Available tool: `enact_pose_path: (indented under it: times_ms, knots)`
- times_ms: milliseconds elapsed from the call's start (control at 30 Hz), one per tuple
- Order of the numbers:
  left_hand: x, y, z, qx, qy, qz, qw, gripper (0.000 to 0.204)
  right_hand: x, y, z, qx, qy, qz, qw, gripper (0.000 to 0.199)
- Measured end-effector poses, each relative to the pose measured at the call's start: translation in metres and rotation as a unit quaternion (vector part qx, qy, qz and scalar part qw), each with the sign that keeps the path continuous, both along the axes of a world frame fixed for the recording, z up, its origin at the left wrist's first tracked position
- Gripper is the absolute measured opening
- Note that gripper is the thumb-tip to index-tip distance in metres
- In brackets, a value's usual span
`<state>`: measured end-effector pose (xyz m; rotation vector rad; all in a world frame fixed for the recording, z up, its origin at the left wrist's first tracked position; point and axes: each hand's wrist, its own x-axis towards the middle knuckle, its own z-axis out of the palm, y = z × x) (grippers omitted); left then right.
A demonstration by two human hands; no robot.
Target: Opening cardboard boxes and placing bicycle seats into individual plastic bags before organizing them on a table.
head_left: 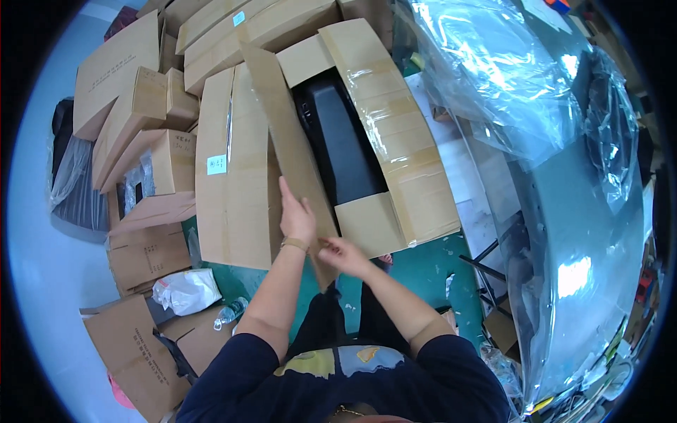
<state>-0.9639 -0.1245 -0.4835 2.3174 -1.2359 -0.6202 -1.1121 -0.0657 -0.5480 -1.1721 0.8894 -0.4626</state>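
An opened cardboard box (395, 127) lies in front of me, with a long black padded part (345, 141) showing inside it. The box's long left flap (289, 141) stands up on edge. My left hand (297, 221) is open against the outer side of this flap, its fingers stretched out along the board. Lower down, my right hand (344, 256) has its fingers curled closed at the flap's near end, seemingly pinching its edge. The right fingertips are slightly blurred.
A closed, taped carton (233, 176) lies left of the open box. More boxes (116, 70) are stacked at the far left. Dark panels wrapped in clear plastic (592, 261) stand along the right. A white bag (187, 290) and a plastic bottle (231, 312) lie at lower left.
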Motion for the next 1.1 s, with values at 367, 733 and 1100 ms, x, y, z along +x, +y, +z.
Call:
enact_pose_path:
  times_ms: [367, 733, 1100]
  knots:
    - [0.116, 0.078, -0.099, 0.12, -0.392, -0.286, 0.866, 0.075, -0.141, -0.092, 0.001, -0.082, 0.109, -0.473, 0.871, 0.041]
    - [0.091, -0.003, -0.079, 0.24, -0.076, -0.338, 0.907, 0.078, -0.141, -0.192, -0.104, -0.041, 0.465, -0.335, 0.818, 0.072]
    - [0.075, -0.02, -0.068, 0.24, -0.109, -0.335, 0.905, 0.078, -0.134, -0.223, -0.03, 0.141, 0.205, -0.326, 0.912, 0.087]
